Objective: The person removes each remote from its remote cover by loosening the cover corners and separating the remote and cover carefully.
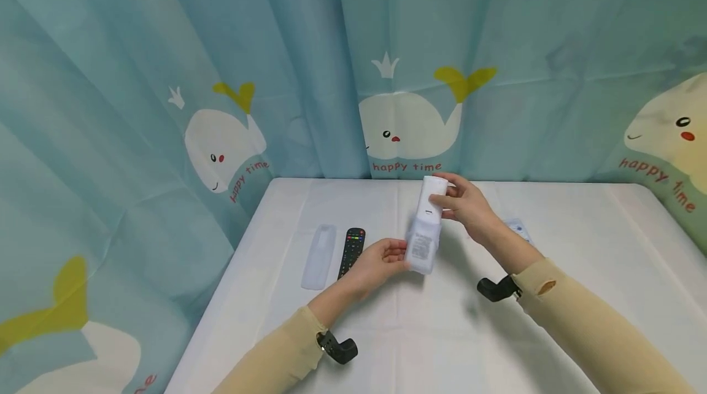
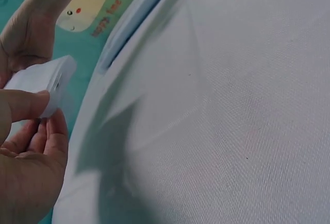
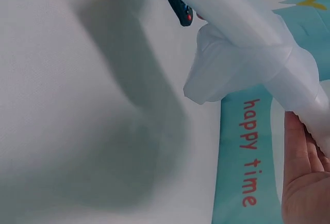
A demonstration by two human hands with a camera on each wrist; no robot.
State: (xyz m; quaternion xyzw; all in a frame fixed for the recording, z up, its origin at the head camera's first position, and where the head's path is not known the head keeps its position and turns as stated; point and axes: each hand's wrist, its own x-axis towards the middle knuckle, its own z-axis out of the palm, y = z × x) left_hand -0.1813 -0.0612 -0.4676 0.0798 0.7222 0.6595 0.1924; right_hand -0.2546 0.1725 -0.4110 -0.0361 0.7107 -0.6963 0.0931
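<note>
A white remote control [image 1: 434, 190], its back turned up, is held tilted above the table, partly inside a translucent soft sleeve [image 1: 422, 251]. Around its upper end, my right hand [image 1: 468, 205] grips the bare white part from the right side. The lower, covered end is pinched between the thumb and fingers of my left hand [image 1: 380, 266]. In the right wrist view a loose flap of the sleeve [image 3: 221, 67] bulges out beside the remote. The left wrist view shows the left thumb on the covered end [image 2: 56, 82]; the remote's button side is hidden.
Left of the hands, a black remote control [image 1: 351, 248] and a flat translucent sleeve [image 1: 319, 258] lie on the white-covered table [image 1: 364, 326]. A pale blue item with buttons [image 1: 518, 229] is partly behind the right forearm. A whale-print curtain [image 1: 309, 62] hangs behind.
</note>
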